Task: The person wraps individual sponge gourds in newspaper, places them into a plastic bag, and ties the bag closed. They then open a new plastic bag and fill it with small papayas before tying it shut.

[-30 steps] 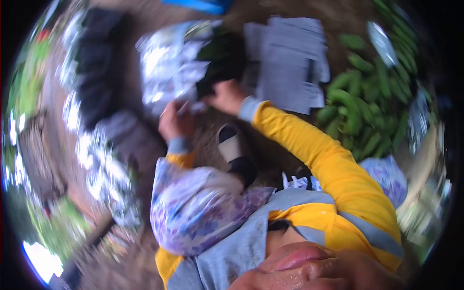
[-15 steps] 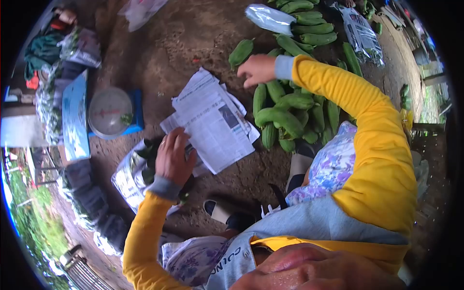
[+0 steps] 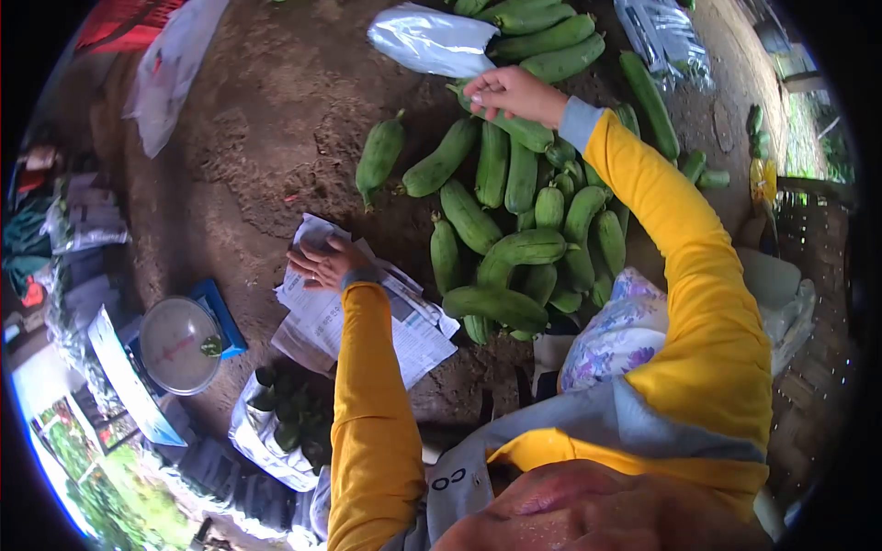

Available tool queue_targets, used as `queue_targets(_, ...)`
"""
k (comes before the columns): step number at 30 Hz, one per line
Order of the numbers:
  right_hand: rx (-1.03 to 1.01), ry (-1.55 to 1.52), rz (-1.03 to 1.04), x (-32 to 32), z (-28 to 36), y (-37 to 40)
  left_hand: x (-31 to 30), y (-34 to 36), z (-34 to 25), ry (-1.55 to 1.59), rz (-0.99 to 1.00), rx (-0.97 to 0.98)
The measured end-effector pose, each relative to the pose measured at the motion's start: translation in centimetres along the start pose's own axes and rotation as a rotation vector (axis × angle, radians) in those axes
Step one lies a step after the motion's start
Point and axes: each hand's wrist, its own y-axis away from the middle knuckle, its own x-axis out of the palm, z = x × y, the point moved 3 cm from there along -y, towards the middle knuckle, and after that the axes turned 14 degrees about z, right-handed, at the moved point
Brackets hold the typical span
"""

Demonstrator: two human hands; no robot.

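My left hand (image 3: pixel 323 263) lies with spread fingers on the upper part of some overlapping newspaper sheets (image 3: pixel 418 347) on the ground. Beyond a pile of green gourds (image 3: pixel 522 246), my right hand (image 3: pixel 516 94) has its fingers bent around the stem end of one long gourd (image 3: pixel 525 131). Just past that hand is a shiny plastic bag (image 3: pixel 432 41). A single gourd (image 3: pixel 379 158) rests apart, left of the pile.
A round scale (image 3: pixel 180 345) with a small green piece on it stands at the left. Below it is an open bag of dark green produce (image 3: pixel 276 441). Wrapped bundles line the far left. Another plastic package (image 3: pixel 663 41) lies at the upper right.
The view has shifted. My right hand has moved from beside the lone gourd to a gourd at the pile's far side. My left hand has slid from the newspaper's near-left edge to its upper part.
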Motion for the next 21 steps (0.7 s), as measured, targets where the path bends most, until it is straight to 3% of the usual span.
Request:
queue_targets(6,-0.266,-0.133,-0.255,-3.9,1.0,-5.3,0.3,-0.3,-0.1,-0.064,0.085,-0.014)
queue_targets(12,-0.421,0.911,-0.927,-12.0,4.7,-10.8,-0.6,-0.4,-0.9,-0.052,0.138,-0.035)
queue_targets(15,0.176,1.469,-0.792,-17.6,3.1,-16.2,-0.4,-0.4,-0.7,-0.066,0.079,0.005)
queue_targets(17,0.409,1.153,-0.514,-20.8,0.9,-18.4,-0.3,-0.4,-0.9,-0.062,0.058,0.021)
queue_targets(19,0.493,1.149,-0.503,-21.1,1.0,-17.2,-0.3,-0.5,-0.8,-0.063,0.032,0.034)
queue_targets(21,0.439,1.194,-0.551,-21.7,-0.6,-17.5,-0.4,-0.7,-0.5,-0.075,0.032,0.035)
